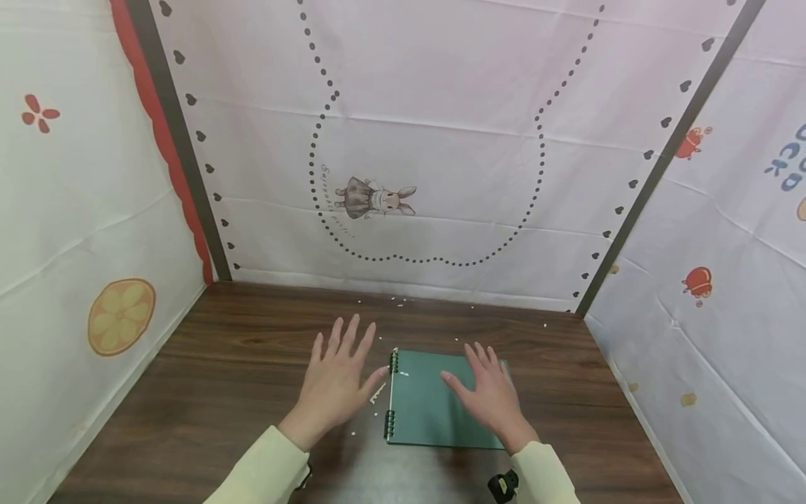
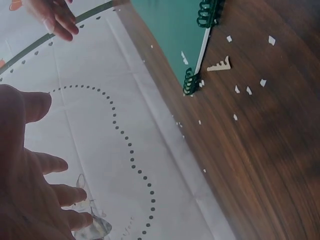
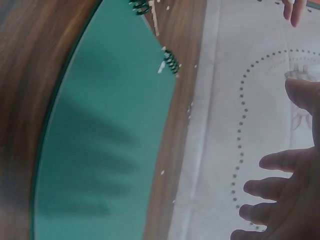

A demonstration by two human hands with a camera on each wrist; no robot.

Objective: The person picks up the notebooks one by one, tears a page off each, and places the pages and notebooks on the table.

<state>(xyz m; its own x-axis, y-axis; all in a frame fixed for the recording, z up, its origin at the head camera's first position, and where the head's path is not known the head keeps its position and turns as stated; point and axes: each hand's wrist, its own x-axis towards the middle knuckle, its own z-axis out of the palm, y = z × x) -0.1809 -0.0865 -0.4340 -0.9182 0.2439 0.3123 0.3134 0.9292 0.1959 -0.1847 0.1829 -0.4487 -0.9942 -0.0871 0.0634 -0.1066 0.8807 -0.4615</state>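
A green notebook [image 1: 434,413] with dark green spiral rings [image 1: 390,424] along its left edge lies closed on the table. My left hand [image 1: 336,381] hovers left of it, fingers spread and holding nothing. Over the notebook's right part is my right hand [image 1: 491,392], its fingers straight and likewise holding nothing. In the right wrist view, finger shadows fall across the cover [image 3: 100,125]. A torn paper strip [image 2: 220,65] with a jagged edge lies beside the rings. Small white paper scraps [image 2: 249,90] are scattered around it, and a few lie on the cover.
The dark wooden table [image 1: 208,392] meets printed white cloth walls at the back, the left [image 1: 57,210] and the right [image 1: 724,336]. More paper bits [image 1: 403,301] lie near the back wall. A black strap device [image 1: 502,486] sits at the right wrist.
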